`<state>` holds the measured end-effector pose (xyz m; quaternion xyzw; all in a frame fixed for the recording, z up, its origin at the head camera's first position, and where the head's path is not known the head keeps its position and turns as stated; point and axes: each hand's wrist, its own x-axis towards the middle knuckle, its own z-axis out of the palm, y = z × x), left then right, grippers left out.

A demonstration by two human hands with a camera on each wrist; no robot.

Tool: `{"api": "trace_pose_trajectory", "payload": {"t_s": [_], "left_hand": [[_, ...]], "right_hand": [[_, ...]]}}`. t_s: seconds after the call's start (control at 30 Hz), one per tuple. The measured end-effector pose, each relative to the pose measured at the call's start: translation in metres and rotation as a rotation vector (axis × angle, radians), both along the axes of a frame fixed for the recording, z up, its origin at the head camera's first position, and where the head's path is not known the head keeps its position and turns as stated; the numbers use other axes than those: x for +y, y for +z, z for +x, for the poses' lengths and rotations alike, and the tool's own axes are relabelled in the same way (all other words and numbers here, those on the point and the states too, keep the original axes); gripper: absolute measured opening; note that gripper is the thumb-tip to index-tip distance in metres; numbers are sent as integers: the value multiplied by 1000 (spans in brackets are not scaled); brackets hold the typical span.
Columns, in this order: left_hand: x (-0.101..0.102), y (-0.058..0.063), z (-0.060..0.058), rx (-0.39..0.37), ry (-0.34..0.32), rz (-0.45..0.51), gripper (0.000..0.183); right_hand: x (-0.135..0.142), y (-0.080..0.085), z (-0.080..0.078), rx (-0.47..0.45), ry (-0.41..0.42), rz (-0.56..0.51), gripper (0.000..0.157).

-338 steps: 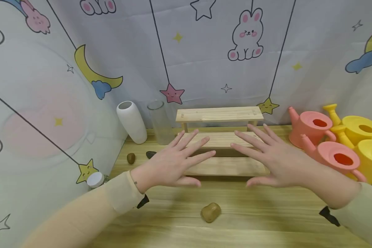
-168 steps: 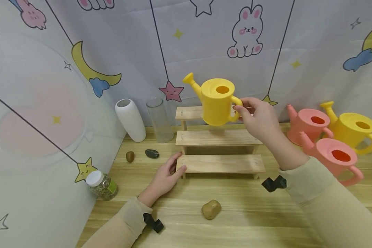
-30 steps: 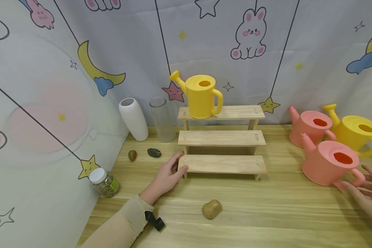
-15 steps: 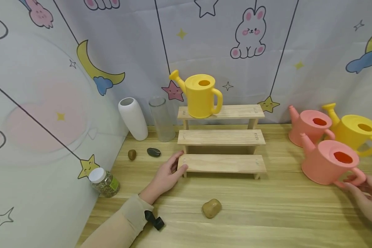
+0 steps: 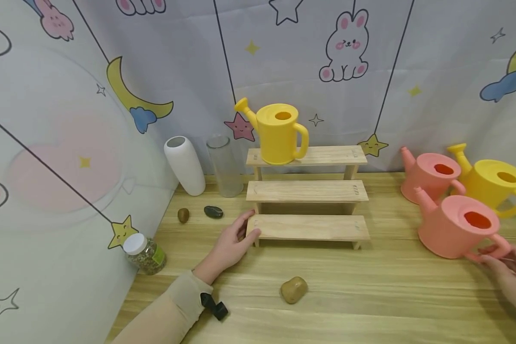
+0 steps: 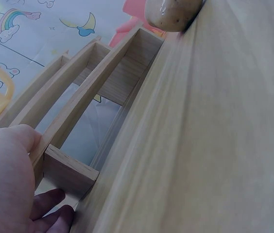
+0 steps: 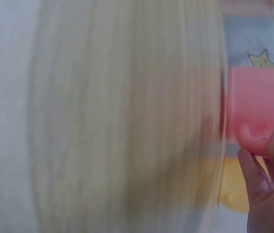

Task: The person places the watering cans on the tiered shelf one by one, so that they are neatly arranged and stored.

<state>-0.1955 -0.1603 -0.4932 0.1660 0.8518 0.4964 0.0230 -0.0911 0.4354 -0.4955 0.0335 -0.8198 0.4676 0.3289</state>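
At the left end of a three-step wooden shelf point(image 5: 307, 227), my left hand point(image 5: 225, 246) grips the lowest step, thumb on top and fingers round the side. The left wrist view shows those curled fingers point(image 6: 54, 213) beside the shelf's leg. Over at the right, my right hand point(image 5: 509, 274) pinches the handle of the nearer pink watering can point(image 5: 449, 227). In the right wrist view the thumb and fingers meet at that pink handle point(image 7: 253, 141). A yellow watering can point(image 5: 277, 136) stands on the left part of the top step, spout to the left.
Behind the held can are another pink watering can point(image 5: 425, 184) and a yellow one point(image 5: 486, 184). A white vase point(image 5: 185, 167), a glass vase point(image 5: 225, 169), a dark stone point(image 5: 213, 211), a brown stone point(image 5: 183, 215) and a lidded jar point(image 5: 146, 255) stand left. A tan stone point(image 5: 294, 290) lies in front.
Earlier both hands were spread in the air. The right hand then carried a yellow watering can onto the top step. It has since taken hold of the pink can's handle; the left holds the shelf.
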Motion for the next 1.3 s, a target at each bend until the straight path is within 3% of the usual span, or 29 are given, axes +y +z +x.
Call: {"api": "trace_pose_trajectory", "payload": {"t_s": [0.33, 0.57, 0.7, 0.8, 0.9, 1.0, 1.3], "left_hand": [[0, 0, 1, -14, 5, -4, 67], [0, 1, 1, -12, 7, -14, 65], [1, 2, 2, -7, 6, -8, 64], [1, 2, 2, -4, 4, -2, 63], [0, 2, 1, 5, 1, 1, 64], [0, 1, 1, 4, 0, 1, 65], [-1, -1, -2, -12, 4, -7, 66]], "right_hand": [[-18, 26, -2, -36, 1, -8, 21], [-39, 54, -7, -14, 59, 44, 7], [-52, 69, -10, 1, 63, 58, 7], [-60, 81, -13, 9, 47, 34, 11], [-67, 94, -18, 40, 89, -39, 12], [-76, 106, -22, 54, 104, -54, 3], [-108, 141, -38, -56, 17, 57, 7]]}}
